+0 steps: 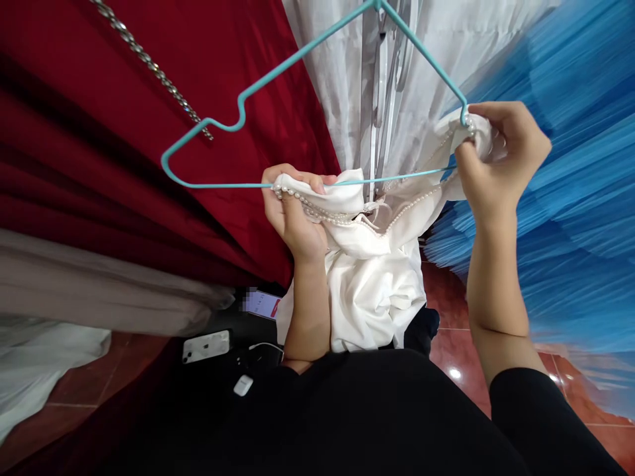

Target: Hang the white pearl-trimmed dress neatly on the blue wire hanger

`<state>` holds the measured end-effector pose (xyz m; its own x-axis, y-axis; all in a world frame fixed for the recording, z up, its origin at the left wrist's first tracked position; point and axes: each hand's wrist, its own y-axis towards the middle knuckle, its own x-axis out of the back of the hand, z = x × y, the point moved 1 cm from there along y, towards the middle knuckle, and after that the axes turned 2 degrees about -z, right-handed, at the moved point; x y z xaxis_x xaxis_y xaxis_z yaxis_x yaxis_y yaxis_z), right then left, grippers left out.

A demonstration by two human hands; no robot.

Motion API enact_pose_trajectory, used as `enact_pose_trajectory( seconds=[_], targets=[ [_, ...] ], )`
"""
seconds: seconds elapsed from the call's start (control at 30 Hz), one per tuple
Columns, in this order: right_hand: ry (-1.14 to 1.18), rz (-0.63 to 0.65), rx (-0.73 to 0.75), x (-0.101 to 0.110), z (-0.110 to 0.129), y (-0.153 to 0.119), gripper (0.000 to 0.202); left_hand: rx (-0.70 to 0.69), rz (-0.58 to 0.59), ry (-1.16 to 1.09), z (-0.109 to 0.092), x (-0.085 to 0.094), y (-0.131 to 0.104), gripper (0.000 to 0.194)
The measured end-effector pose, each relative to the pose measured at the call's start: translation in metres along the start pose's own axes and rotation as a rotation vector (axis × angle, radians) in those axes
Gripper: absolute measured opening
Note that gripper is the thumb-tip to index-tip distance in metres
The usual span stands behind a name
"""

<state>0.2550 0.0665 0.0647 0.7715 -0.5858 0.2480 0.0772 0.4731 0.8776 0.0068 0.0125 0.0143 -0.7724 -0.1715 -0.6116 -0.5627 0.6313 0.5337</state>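
A white dress (377, 291) with pearl bead trim along its neckline hangs between my hands. My left hand (297, 211) is closed on one side of its neckline, near the bottom bar of a light blue hanger (218, 186). My right hand (501, 152) pinches the other shoulder part, which sits around the hanger's right end. The hanger's left end is bare, to the left of the cloth in my left hand. The lower part of the dress is bunched in front of my body.
Red fabric (238, 86) with a jewelled strip (153, 66) hangs at left, blue tulle (570, 218) at right, white garments (327, 59) behind. Below left, a phone (206, 346), a white case (243, 385) and a cable (268, 344) lie on a black surface. The floor (449, 297) is red tile.
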Motion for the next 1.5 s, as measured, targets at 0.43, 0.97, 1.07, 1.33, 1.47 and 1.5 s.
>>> enact_pose_trajectory(
  seconds=[0.43,0.97,1.07,1.33,1.47,1.5],
  targets=[
    [0.302,-0.212,-0.378,0.008,-0.027,0.007,0.032,0.043,0.012,0.091,-0.005,0.008,0.011,0.013],
    [0.004,0.578,0.049,0.058,0.008,-0.033,0.025,0.092,-0.018,0.140,0.006,0.001,0.001,0.022],
    [0.070,0.465,0.214,0.033,0.036,-0.036,0.022,0.149,-0.015,0.164,0.006,0.000,0.002,0.026],
    [-0.029,0.394,0.096,-0.016,0.034,-0.040,0.019,0.191,0.157,0.119,0.000,0.013,0.000,0.040],
    [-0.097,0.307,0.124,-0.005,0.027,-0.037,0.016,0.099,0.180,0.371,-0.002,0.048,0.003,0.041],
    [-0.112,0.312,0.131,-0.001,0.026,-0.035,0.016,0.053,0.145,0.420,-0.003,0.061,0.007,0.036]
  ],
)
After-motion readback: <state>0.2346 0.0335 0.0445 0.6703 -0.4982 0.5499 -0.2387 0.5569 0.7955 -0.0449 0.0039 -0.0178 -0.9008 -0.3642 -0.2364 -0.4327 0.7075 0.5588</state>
